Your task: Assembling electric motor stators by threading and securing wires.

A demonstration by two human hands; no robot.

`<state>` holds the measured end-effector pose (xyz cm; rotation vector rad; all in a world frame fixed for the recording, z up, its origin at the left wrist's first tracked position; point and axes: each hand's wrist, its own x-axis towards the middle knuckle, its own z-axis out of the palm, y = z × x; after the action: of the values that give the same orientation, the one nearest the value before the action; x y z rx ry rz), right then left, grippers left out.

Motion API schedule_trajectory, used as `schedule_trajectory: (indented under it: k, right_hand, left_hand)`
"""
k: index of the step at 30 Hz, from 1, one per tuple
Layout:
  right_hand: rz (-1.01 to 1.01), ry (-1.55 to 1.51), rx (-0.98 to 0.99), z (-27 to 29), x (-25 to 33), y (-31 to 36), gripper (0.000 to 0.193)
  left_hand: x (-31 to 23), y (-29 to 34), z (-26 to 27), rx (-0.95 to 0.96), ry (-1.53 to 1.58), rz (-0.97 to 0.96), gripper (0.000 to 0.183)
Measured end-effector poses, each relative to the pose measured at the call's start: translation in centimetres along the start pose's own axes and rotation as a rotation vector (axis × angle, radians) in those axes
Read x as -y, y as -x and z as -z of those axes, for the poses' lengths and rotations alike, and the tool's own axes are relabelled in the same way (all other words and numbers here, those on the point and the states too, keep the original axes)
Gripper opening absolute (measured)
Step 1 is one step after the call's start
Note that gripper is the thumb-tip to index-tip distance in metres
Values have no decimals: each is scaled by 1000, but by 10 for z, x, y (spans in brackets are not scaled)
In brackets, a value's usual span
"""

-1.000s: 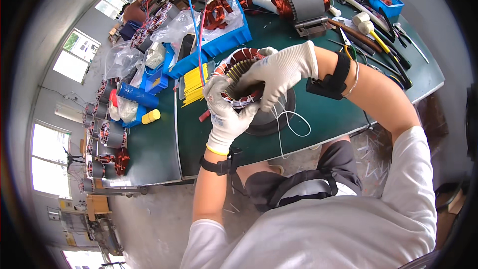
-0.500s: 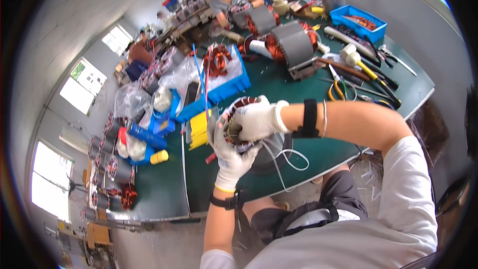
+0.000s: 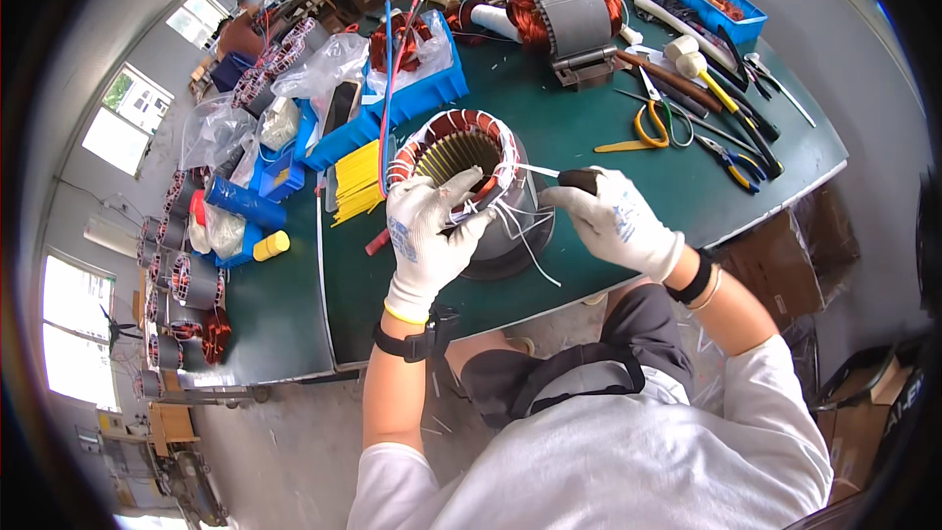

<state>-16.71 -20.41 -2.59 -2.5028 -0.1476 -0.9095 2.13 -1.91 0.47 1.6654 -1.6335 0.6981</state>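
Note:
A motor stator (image 3: 510,206) stands on the green bench in front of me, its ring of copper windings (image 3: 457,121) bound with white cord and facing up. My left hand (image 3: 424,231), in a white knitted glove, grips the near left rim, with fingers over the bore and thumb outside. To the right of the stator, my gloved right hand (image 3: 623,224) pinches a white lacing cord (image 3: 536,170), drawn taut from the windings. A dark patch shows at its fingertips. Loose white cord ends (image 3: 535,257) hang at the stator's near right side.
Scissors (image 3: 650,124), pliers (image 3: 731,163) and a mallet (image 3: 694,66) lie at right. Larger stators (image 3: 574,15) stand at the back. Blue bins (image 3: 432,83), yellow strips (image 3: 356,184), a blue cylinder (image 3: 241,204) and a yellow one (image 3: 271,245) are at left.
My right hand has come out from over the stator and moved right, drawing the white cord with it. The windings and bore are now exposed. My left hand stays at the rim.

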Motion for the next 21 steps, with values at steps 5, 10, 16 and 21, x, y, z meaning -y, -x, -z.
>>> schedule_trajectory:
  k: [5,10,16,21]
  right_hand:
    - [-427,-891,-109,-18,27,7,31]
    - [-58,-528,71,34,35,16,29]
    - [124,-1386,-1130,126,68,118,11]
    - [176,-1084,-1110,215,84,162,11]
  left_hand:
    - [-4,5,0,83,24,80,49]
    - [-11,7,1,86,-10,73,51]
    - [-12,3,-5,60,40,65,51]
    - [-9,4,8,118,27,70,49]
